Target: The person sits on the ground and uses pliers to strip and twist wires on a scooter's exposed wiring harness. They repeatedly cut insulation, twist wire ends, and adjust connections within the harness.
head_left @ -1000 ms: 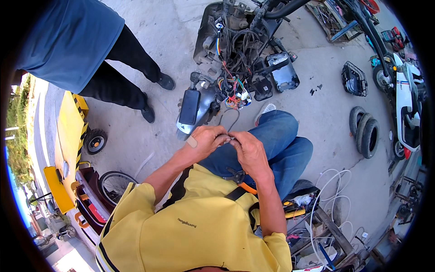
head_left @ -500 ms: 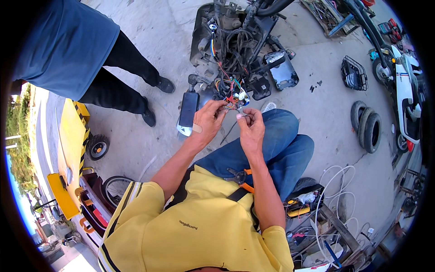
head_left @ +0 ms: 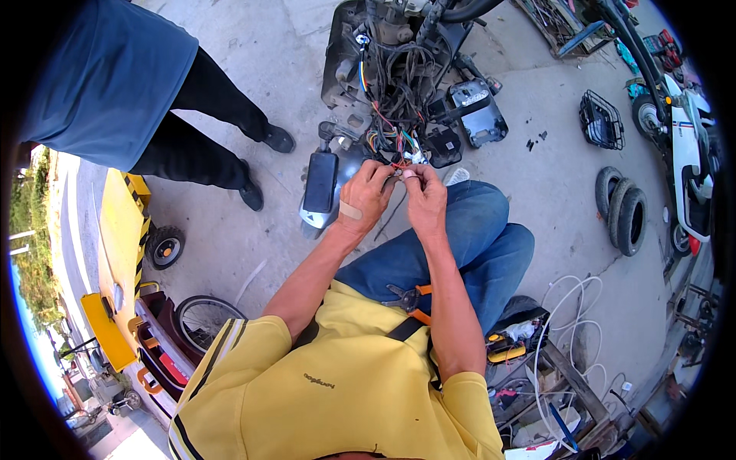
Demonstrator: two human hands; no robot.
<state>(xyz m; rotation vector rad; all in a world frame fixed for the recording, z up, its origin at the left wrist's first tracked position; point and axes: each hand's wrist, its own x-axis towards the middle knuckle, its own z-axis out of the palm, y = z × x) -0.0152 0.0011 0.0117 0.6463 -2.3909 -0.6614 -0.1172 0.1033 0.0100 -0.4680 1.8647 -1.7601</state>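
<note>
Pinching thin wires (head_left: 400,164) with left hand (head_left: 366,193) and right hand (head_left: 426,201), clenching each grip on them, hiding the ends, so not really making out how many. Holding them at the near end of a stripped scooter (head_left: 402,77) getting cut off up top. Counting three tyres (head_left: 620,205), one basket (head_left: 602,121).

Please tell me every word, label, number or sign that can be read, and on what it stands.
Yellow short-sleeved fabric shirt: small dark lettering across the chest; I do not copy its wording.
White-and-black scooter at right: any markings too small to read.
Elsewhere: nothing I can read.
</note>
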